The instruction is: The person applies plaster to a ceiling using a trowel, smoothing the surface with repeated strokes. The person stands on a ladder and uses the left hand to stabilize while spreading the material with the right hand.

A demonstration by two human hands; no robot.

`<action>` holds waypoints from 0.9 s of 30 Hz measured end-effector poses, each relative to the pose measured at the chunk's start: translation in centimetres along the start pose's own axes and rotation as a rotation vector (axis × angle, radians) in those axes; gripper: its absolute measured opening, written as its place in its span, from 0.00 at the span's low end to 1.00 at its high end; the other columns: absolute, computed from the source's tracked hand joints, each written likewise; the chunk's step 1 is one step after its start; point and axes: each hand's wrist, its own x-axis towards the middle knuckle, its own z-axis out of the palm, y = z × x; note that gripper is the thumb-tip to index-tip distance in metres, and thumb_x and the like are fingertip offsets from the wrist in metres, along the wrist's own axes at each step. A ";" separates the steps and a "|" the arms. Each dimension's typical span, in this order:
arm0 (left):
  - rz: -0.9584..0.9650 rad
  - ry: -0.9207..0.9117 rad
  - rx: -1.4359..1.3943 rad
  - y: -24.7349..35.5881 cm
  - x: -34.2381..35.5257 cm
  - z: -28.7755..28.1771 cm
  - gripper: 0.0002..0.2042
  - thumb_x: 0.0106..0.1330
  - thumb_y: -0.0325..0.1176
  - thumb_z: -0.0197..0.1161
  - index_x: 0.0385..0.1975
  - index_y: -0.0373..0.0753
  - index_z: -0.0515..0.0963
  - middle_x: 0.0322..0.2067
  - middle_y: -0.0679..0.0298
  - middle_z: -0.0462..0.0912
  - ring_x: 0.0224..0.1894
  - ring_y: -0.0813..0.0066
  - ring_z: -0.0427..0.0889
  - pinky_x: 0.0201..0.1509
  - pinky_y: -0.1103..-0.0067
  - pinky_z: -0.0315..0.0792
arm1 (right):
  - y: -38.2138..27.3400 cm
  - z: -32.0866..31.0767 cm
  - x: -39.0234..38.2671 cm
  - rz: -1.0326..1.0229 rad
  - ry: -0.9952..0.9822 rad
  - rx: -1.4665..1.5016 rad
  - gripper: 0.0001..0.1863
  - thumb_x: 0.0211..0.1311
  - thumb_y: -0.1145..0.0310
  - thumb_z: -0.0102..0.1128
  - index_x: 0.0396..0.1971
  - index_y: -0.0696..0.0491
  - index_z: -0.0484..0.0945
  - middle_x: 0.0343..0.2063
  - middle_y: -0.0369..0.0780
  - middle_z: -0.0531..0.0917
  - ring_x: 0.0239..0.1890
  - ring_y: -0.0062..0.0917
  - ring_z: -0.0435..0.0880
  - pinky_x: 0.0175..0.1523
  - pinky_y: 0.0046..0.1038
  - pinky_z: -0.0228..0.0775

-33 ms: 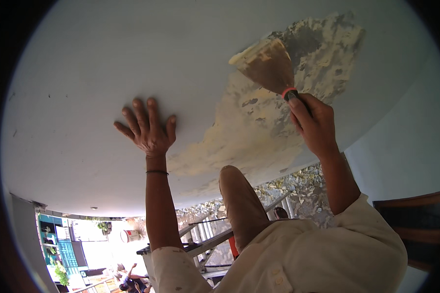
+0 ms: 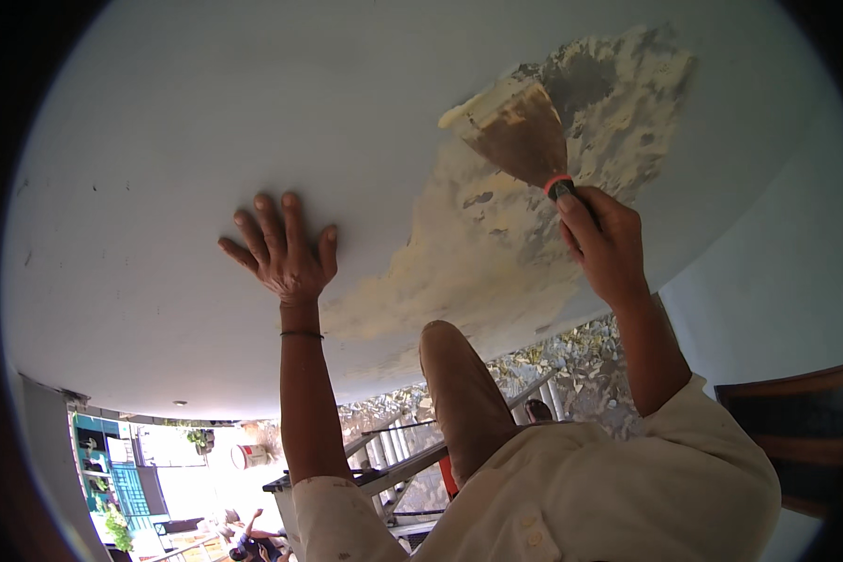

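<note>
My right hand (image 2: pixel 604 234) is closed round the dark handle of a wide putty knife (image 2: pixel 525 136) with a red collar. The blade is smeared with brown and cream residue, and its broad edge lies against the wall (image 2: pixel 365 103) at the upper left border of a bared patch (image 2: pixel 496 211). That patch is mottled cream and grey where the pale paint is gone. To the left, my left hand (image 2: pixel 288 248) rests flat on the painted wall, its fingers spread, holding nothing. A thin dark band circles the left wrist.
Below me are metal ladders (image 2: pixel 403 473), and paint flakes (image 2: pixel 585 375) litter the floor at the wall's foot. A white bucket (image 2: pixel 249 456) stands at lower left, with another person (image 2: pixel 256 543) nearer the bottom edge. Dark wooden furniture or framing (image 2: pixel 796 426) is at right.
The putty knife and my right hand have shifted very slightly right and down. My left hand stays in nearly the same place.
</note>
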 end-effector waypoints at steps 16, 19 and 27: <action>0.002 0.048 -0.019 0.0 0.8 0.5 0.33 0.76 0.63 0.50 0.71 0.48 0.74 0.77 0.56 0.64 0.84 0.54 0.46 0.84 0.44 0.28 | -2.3 1.1 1.3 -0.015 -0.036 0.129 0.17 0.78 0.58 0.59 0.31 0.55 0.79 0.18 0.29 0.74 0.18 0.09 0.68 0.22 0.19 0.59; 0.020 0.071 -0.023 -0.2 1.2 0.3 0.32 0.76 0.63 0.50 0.71 0.48 0.74 0.77 0.56 0.64 0.84 0.54 0.46 0.83 0.44 0.29 | -1.7 1.0 0.3 0.007 -0.008 0.147 0.17 0.78 0.59 0.60 0.33 0.56 0.80 0.19 0.30 0.75 0.17 0.09 0.67 0.21 0.18 0.57; 0.019 0.058 -0.010 0.0 0.9 0.2 0.32 0.77 0.62 0.49 0.71 0.48 0.75 0.77 0.57 0.64 0.84 0.54 0.47 0.83 0.44 0.29 | -0.6 2.7 1.0 0.018 0.003 0.311 0.17 0.78 0.58 0.60 0.40 0.59 0.82 0.20 0.32 0.76 0.15 0.11 0.67 0.19 0.18 0.56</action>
